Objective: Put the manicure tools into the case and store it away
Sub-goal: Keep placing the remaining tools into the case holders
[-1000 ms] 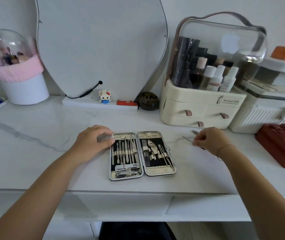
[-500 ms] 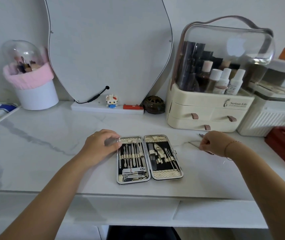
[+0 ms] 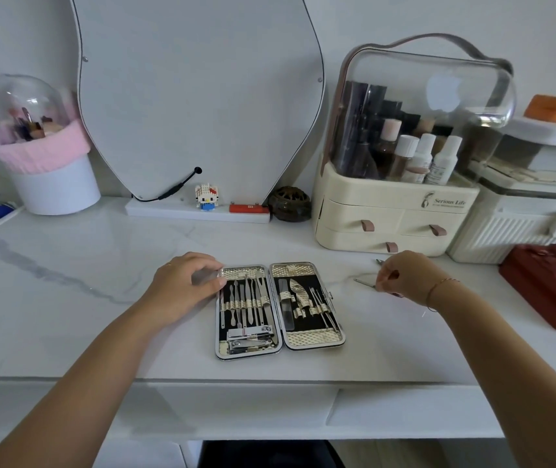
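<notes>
Little has changed: your left hand (image 3: 182,288) still grips a grey piece (image 3: 204,275) beside the case (image 3: 313,337); your right hand (image 3: 404,278) now pinches a loose tool (image 3: 364,283) on the counter (image 3: 67,298), so slotting likely comes next.

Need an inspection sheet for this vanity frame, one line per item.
Surface: white marble countertop.
Job's things: case open flat, tools strapped in both halves.
Clutter: toy figure, red box, dark jar.
Hands: left hand grips silvery tool at case corner; right hand pinches thin tool.
Cables: black cable at mirror.
Surroundings: cosmetics organizer, brush holder, red pouch.
</notes>
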Demonstrator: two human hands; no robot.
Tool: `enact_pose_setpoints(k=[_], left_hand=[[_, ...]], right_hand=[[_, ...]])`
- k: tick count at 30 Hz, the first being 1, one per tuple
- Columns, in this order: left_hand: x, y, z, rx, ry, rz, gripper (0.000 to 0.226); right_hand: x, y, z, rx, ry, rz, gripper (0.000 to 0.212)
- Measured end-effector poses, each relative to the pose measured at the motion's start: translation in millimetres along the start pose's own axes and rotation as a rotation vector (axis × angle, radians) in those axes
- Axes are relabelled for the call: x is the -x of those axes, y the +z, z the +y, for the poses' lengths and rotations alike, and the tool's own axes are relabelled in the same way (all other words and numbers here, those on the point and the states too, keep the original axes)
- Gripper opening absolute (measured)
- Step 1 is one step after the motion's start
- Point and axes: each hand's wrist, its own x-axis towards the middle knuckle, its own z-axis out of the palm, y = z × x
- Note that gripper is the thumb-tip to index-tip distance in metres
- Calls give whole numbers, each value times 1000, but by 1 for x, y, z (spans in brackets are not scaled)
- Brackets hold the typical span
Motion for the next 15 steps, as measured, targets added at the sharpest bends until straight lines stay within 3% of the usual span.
enact_pose_setpoints(k=[9, 15], left_hand=[[0, 0, -1, 9, -5, -4, 19], [0, 0, -2, -10, 0, -1, 22]], right_hand=[[1, 3, 2, 100, -78, -142, 10], [19, 15, 1, -7, -135, 111, 13]])
